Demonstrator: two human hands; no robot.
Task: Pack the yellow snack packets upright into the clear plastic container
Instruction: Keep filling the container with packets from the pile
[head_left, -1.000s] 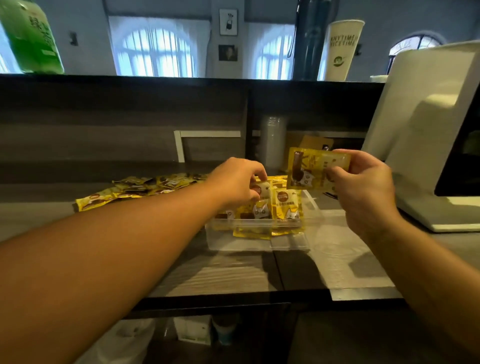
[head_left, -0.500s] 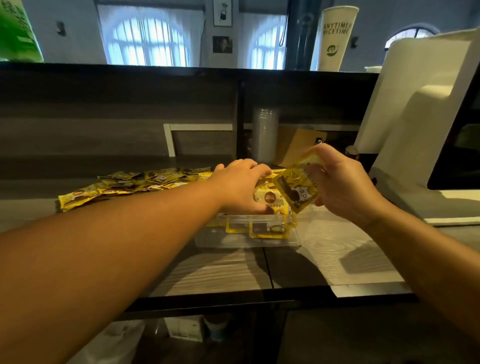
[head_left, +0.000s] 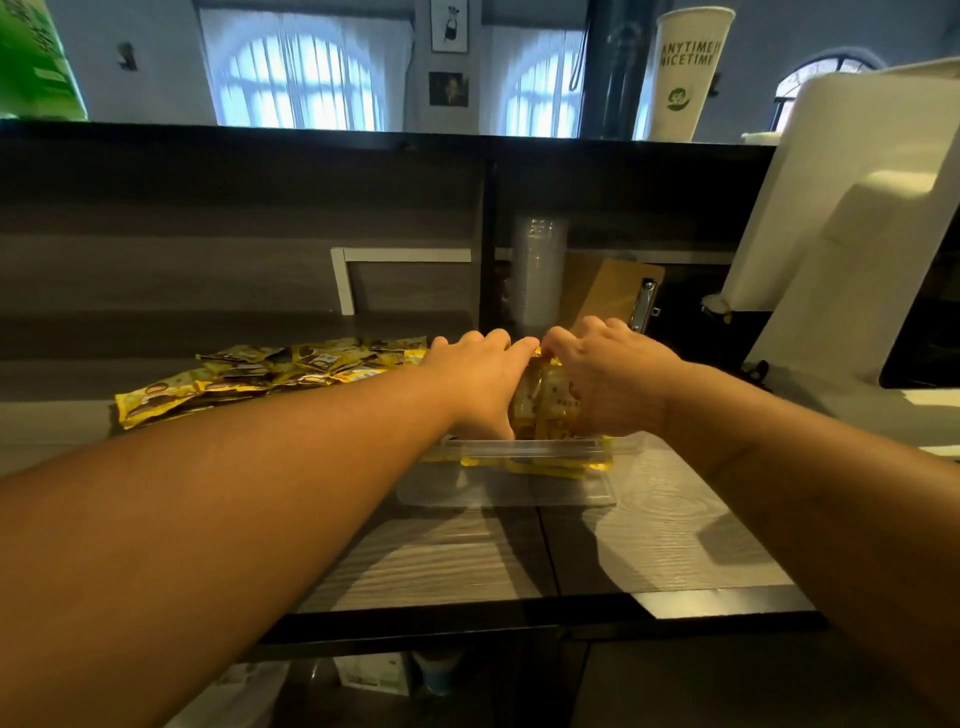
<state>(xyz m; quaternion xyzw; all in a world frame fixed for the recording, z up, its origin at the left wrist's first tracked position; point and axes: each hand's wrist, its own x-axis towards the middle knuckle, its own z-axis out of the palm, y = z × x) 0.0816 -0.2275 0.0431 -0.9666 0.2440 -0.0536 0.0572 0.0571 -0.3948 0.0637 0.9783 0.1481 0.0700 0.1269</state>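
A clear plastic container (head_left: 511, 486) sits on the wooden counter. Yellow snack packets (head_left: 545, 402) stand upright inside it, squeezed between my two hands. My left hand (head_left: 478, 382) curls over the left side of the upright packets, fingertips at their top edge. My right hand (head_left: 610, 379) grips the packets from the right, fingers bent over their tops. The lower parts of the packets show through the container's front wall. A loose pile of more yellow packets (head_left: 260, 374) lies flat on the counter to the left.
A clipboard (head_left: 618, 293) and a stack of clear cups (head_left: 537, 275) stand behind the container against the dark back panel. A large white machine (head_left: 852, 234) fills the right side. The counter's front edge (head_left: 519, 618) runs below my arms.
My right hand has brought its packet down from mid-air into the container beside the others. Both hands now meet over the upright packets.
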